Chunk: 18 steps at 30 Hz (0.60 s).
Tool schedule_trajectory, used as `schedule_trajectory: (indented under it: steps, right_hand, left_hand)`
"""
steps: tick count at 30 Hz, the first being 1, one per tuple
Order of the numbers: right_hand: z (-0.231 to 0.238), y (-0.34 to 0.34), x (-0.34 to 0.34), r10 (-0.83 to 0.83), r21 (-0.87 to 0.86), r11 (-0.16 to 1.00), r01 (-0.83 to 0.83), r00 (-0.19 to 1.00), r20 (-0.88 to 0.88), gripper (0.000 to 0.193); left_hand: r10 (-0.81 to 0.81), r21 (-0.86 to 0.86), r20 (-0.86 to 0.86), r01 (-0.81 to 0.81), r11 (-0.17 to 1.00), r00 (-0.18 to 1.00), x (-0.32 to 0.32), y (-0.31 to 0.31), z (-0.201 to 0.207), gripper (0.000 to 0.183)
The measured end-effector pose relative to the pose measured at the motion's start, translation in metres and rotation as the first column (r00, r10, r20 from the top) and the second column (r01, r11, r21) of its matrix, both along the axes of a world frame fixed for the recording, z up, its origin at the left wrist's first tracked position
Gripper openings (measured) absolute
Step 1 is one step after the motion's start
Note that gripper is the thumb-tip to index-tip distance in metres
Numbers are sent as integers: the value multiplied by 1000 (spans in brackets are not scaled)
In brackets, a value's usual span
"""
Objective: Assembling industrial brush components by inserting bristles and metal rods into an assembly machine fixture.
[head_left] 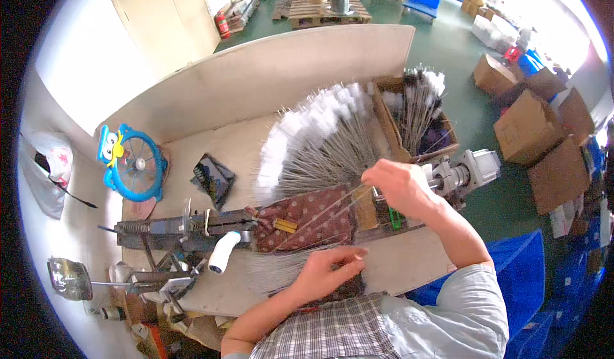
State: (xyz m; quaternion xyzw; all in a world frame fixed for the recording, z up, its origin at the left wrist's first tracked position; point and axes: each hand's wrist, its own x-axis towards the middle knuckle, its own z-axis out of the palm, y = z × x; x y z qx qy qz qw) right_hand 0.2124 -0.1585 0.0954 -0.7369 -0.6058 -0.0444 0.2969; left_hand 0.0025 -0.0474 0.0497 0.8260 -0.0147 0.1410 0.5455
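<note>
My right hand is closed in a pinch beside the metal chuck of a motor unit. Thin wires slant down and left from its fingertips across a brown dotted cloth. My left hand lies near the table's front edge, fingers stretched to the right and thumb apart. Beside it is a bundle of loose grey wires. Beyond the cloth, many wire-stemmed brushes with white bristle heads fan out. A small yellow block rests on the cloth.
A cardboard box of dark- and white-tipped brushes stands at the back right. To the left are a blue toy-shaped fan, a black tray and a metal rail fixture with a white handle. A curved panel borders the table.
</note>
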Motion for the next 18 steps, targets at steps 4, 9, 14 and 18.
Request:
schedule_trajectory:
  steps: [4, 9, 14, 18]
  right_hand:
    - [-3, 3, 14, 31, 18, 999, -32, 998, 63, 18]
    - [-18, -5, 17, 96, -158, 984, -76, 988, 119, 20]
    - [-17, -14, 15, 10, -311, 950, -20, 999, -34, 17]
    - [-11, -22, 7, 18, -180, 983, -35, 995, -97, 20]
  left_hand:
    - [-234, -983, -133, -98, 153, 963, 48, 9, -36, 28]
    - [37, -886, -196, -194, 422, 980, 90, 24, -38, 35]
    - [84, -636, -131, -148, 757, 988, 83, 20, -37, 36]
    - [148, -607, -275, -291, 740, 950, 67, 15, -23, 40]
